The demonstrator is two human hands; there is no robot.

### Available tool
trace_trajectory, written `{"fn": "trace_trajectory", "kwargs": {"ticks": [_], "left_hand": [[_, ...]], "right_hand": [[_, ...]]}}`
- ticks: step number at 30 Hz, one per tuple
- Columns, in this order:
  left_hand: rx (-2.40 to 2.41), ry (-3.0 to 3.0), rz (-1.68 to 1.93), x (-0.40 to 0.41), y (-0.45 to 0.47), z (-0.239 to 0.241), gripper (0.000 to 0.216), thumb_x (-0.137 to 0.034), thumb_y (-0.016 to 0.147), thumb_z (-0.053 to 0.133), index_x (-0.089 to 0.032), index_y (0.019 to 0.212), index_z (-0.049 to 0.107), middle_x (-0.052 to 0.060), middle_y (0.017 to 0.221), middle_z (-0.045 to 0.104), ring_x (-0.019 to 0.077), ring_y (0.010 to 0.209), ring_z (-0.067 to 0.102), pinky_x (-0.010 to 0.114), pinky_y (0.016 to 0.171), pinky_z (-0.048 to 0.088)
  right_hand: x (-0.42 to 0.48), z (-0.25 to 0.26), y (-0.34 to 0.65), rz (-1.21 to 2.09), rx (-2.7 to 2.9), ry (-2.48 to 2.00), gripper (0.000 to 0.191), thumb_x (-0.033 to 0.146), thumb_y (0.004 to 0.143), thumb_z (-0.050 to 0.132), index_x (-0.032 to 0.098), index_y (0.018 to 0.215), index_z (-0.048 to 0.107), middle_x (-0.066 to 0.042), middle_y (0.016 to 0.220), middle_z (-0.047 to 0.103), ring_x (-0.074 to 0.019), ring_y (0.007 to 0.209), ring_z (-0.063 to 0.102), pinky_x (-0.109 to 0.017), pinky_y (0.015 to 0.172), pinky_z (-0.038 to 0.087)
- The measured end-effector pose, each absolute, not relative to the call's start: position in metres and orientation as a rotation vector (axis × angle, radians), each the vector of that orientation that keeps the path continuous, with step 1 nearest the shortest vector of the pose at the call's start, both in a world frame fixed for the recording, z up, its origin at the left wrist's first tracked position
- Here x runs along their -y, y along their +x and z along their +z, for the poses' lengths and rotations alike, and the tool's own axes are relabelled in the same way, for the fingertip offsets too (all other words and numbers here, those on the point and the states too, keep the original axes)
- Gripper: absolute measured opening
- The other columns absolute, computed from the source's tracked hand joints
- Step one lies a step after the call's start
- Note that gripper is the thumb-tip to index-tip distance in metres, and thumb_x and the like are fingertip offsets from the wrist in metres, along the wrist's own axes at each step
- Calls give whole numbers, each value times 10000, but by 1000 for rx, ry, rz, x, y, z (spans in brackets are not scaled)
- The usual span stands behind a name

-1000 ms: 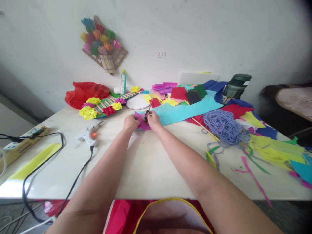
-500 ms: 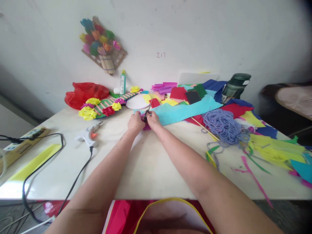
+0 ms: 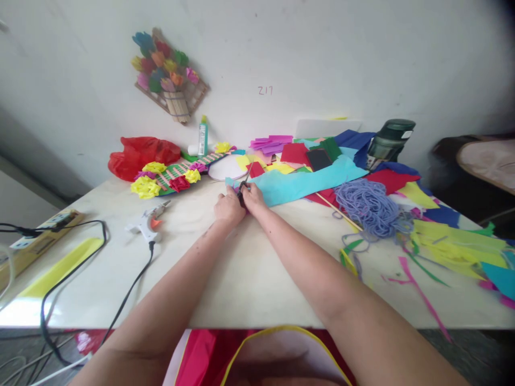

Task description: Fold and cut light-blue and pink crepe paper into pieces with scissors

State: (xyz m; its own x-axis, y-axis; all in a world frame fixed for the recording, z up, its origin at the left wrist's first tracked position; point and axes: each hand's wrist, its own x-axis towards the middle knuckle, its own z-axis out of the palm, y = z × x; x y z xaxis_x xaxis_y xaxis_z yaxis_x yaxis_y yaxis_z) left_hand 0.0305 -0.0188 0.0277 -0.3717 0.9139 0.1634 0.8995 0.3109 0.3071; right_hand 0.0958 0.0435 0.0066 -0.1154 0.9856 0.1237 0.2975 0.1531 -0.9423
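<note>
Where the two hands meet near the far middle of the table (image 3: 241,268), the magenta paper (image 3: 235,189) lies almost wholly covered; only a small sliver shows at the left hand's fingertips, against the near edge of a long light blue sheet (image 3: 306,182). The left hand (image 3: 228,208) is curled, knuckles up, fingers bent down onto the paper and gripping it. The right hand (image 3: 252,197) touches it on the inner side, closed around the dark handles of the scissors (image 3: 242,187). The blades point up and away toward a white disc (image 3: 227,168) and read as one thin line; whether they are parted cannot be told. Right of the hands lies a bundle of lavender cord (image 3: 366,206), with loose coloured paper scraps beyond it. To the left, well apart, a glue gun (image 3: 147,221) lies on its side, its black cable running off the near edge. Behind it sit a board with paper flowers (image 3: 177,174), a red plastic bag (image 3: 139,153) and a glue bottle (image 3: 203,136) upright by the wall. Against a second ago: the left hand then sat further left, with a broad patch of magenta open between the hands. It has since slid right, up against the right hand, and now hides that patch. The right hand and scissors have barely shifted.
</note>
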Motion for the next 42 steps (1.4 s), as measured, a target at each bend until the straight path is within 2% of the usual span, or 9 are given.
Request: {"fn": "trace_trajectory", "kwargs": {"ticks": [8,10,14,17,20,26,34,38,42], "left_hand": [[-2515,1768,658,24,33,18,817,-227,699,536,-81,1392,128,227,1083,529,317,1017,530,366,775,421],[-2529,1748,684,25,32,18,776,-217,707,525,-104,1386,165,198,1079,541,295,1014,534,350,780,426],[-2571,1815,662,30,34,21,585,-177,734,467,-156,1304,335,138,1030,579,251,1027,519,328,783,437],[-2563,1926,597,33,36,23,517,-169,757,444,-198,1268,372,109,1017,592,234,1065,488,316,779,442],[-2546,1971,537,34,37,23,565,-186,756,460,-191,1305,327,122,1015,579,233,1058,497,313,772,445],[-2555,1934,501,32,34,19,616,-190,738,465,-160,1330,298,152,1023,527,234,880,584,339,737,457],[-2532,1921,541,33,32,17,609,-219,755,449,-162,1338,285,158,1023,525,236,857,593,337,727,462],[-2542,1914,530,33,32,17,508,-224,752,444,-194,1256,388,140,1012,538,226,827,596,337,712,466],[-2508,2031,497,33,31,17,333,-237,749,437,-204,1067,529,105,894,590,249,978,538,321,702,464]], "right_hand": [[-44,5,96,994,1577,-1277,269,347,824,439,164,976,564,-82,894,652,-179,851,607,-282,759,443],[-44,5,96,992,1575,-1278,262,350,821,441,171,966,565,-74,887,653,-176,851,606,-279,762,443],[-44,6,97,979,1586,-1294,266,343,825,439,158,969,565,-87,909,653,-184,870,606,-280,769,441],[-43,8,98,982,1595,-1300,280,352,831,431,153,974,567,-97,929,652,-191,886,606,-284,770,441],[-42,9,98,985,1586,-1315,282,351,831,437,154,987,565,-103,963,648,-193,919,600,-287,783,439],[-42,9,96,964,1562,-1335,263,329,830,446,152,984,565,-109,988,645,-196,955,592,-292,816,430],[-39,8,94,924,1512,-1353,272,349,820,458,161,992,553,-102,952,647,-202,935,599,-307,815,436],[-40,6,94,951,1476,-1309,278,329,820,457,161,1024,539,-88,903,658,-187,901,610,-294,796,443],[-40,7,94,947,1452,-1316,264,304,826,447,150,1019,544,-94,896,659,-188,902,610,-290,792,441]]}}
